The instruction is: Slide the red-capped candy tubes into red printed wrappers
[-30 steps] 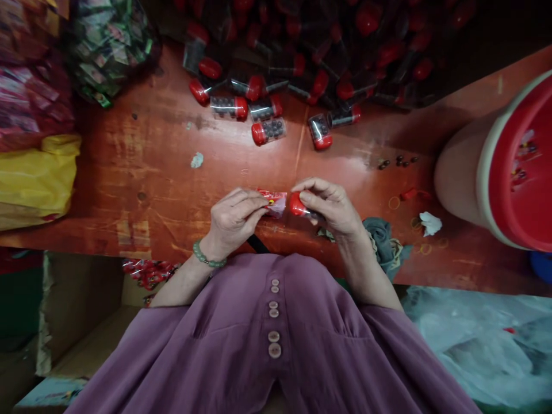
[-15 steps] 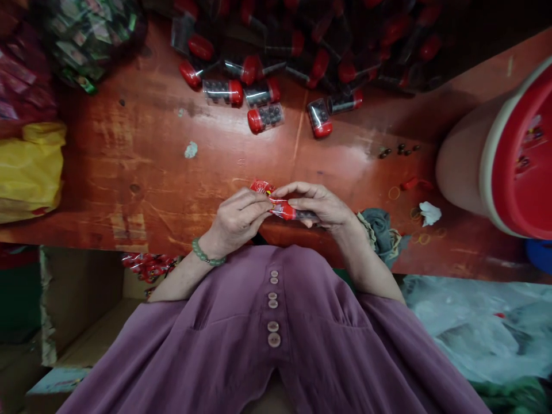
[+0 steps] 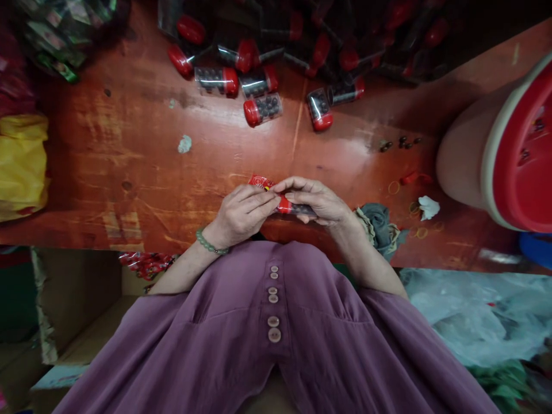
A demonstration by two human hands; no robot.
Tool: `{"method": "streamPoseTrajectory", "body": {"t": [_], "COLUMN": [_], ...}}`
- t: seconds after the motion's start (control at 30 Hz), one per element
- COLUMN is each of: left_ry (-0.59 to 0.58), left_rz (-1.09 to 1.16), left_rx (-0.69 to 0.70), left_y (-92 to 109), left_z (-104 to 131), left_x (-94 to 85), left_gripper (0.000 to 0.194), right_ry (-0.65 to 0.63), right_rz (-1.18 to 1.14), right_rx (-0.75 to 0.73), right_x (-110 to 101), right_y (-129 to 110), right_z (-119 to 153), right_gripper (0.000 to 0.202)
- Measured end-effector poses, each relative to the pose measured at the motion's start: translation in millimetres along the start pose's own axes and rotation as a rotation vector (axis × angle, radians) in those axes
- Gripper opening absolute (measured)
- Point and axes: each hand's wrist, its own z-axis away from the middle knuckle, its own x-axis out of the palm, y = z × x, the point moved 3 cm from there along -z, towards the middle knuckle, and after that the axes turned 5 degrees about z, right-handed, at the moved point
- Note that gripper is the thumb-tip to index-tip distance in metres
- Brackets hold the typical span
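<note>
Below, scuffed red wooden table [image 3: 129, 172]; capped vials [image 3: 263, 109] heaped far edge; hands [image 3: 280, 204] meet mid-table.

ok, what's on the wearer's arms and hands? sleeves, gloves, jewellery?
Both hands are bare, no gloves. The left hand has a bracelet of round pale green beads at the wrist. The right hand shows no ring, watch or band. Forearms are bare; loose mauve purple sleeves of a button-front top start near the elbows.
</note>
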Motion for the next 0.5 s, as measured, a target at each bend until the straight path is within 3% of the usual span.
{"method": "streamPoseTrajectory", "body": {"t": [0.33,0.4,0.5], "left_ry": [-0.033,-0.061,0.013], "left_rz": [0.239,0.295,0.377], "left_rx": [0.014,-0.101,-0.459], "left_y": [-1.7,-6.6,-13.9], "left_z": [10.0,10.6,12.8], "left_x": [5.2,4.1,-2.1], "left_gripper": [0.039,0.039,0.05], "right_ry": [-0.047,-0.031,0.088], "right_rz": [-0.035,-0.002,0.115], "right_rx": [0.055,0.039,-0.077], "right_x": [-2.2,-2.2,-0.2], "right_y": [14.0,15.4,11.3], "right_z": [-4.2,-4.2,0.1], "right_gripper": [0.023,0.023,0.024]}}
